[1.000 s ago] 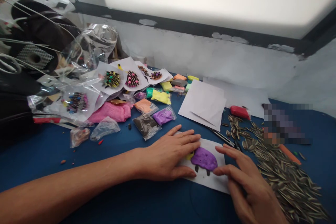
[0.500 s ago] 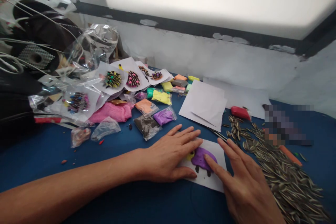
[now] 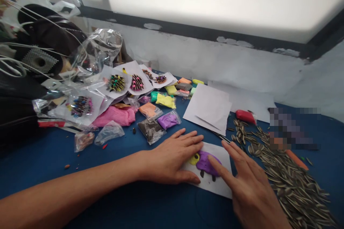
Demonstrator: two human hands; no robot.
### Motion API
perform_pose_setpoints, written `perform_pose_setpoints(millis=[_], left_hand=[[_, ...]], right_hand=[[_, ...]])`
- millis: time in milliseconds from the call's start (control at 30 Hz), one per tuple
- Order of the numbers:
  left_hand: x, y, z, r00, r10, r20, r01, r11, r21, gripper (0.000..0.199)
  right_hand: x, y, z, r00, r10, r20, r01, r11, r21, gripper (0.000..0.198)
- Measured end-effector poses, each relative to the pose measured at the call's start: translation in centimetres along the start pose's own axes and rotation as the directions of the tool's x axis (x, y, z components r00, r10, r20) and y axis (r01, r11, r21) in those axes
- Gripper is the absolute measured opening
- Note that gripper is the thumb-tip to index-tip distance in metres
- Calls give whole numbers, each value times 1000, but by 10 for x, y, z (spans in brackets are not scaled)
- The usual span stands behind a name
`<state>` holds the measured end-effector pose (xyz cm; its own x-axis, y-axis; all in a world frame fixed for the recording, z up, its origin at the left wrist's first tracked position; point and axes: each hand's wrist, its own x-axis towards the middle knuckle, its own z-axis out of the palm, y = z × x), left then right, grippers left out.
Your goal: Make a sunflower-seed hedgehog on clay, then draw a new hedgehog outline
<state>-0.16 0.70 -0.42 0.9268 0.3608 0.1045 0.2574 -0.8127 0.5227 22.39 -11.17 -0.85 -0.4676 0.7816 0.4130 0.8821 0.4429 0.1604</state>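
A small white paper [image 3: 219,186] lies on the blue table, carrying a flat clay animal shape. Its body is purple clay [image 3: 205,164], its head yellow clay [image 3: 194,160] with a dark eye, and two dark legs stick out below. My left hand [image 3: 172,159] lies flat over the paper's left part, fingers stretched out. On the right, my right hand [image 3: 247,182] reaches in with its fingers spread, the index fingertip on the purple body. Neither hand grasps anything. My left hand hides the paper's left edge.
Striped sunflower seeds [image 3: 298,189] are heaped at the right, near a red clay pack [image 3: 245,116]. Blank white sheets [image 3: 206,105] lie behind the hands. Bagged clay, such as a purple packet [image 3: 168,119] and a black packet [image 3: 151,131], and seed-covered clay figures [image 3: 117,83] are at the left.
My left hand has shifted slightly left, showing more of the yellow head. My right index finger has moved slightly up and left on the purple clay.
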Motion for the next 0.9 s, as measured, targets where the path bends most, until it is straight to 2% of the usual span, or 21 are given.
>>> perform_pose_setpoints(millis=[100,433,667,800,900], left_hand=[[0,1,-2,1000,0,5,0,1000,2,84],[0,-1,-4,1000,12,21,-11,1000,-20,85],[0,-3,-4,1000,5,31,-5,1000,-19,84],[0,-4,-2,1000,-24,-4,24,1000,20,90],[1,-5,-1,1000,-29,-7,29,999,27,92]], right_hand=[[2,-4,0,999,30,-12,-29,999,29,65],[3,-9,4,999,9,-36,-10,1000,-8,50],[-1,-3,4,999,-28,21,28,999,-24,69],[6,-4,3,999,35,-20,-36,999,-10,66],[15,-4,0,1000,17,-2,-17,1000,-13,63]])
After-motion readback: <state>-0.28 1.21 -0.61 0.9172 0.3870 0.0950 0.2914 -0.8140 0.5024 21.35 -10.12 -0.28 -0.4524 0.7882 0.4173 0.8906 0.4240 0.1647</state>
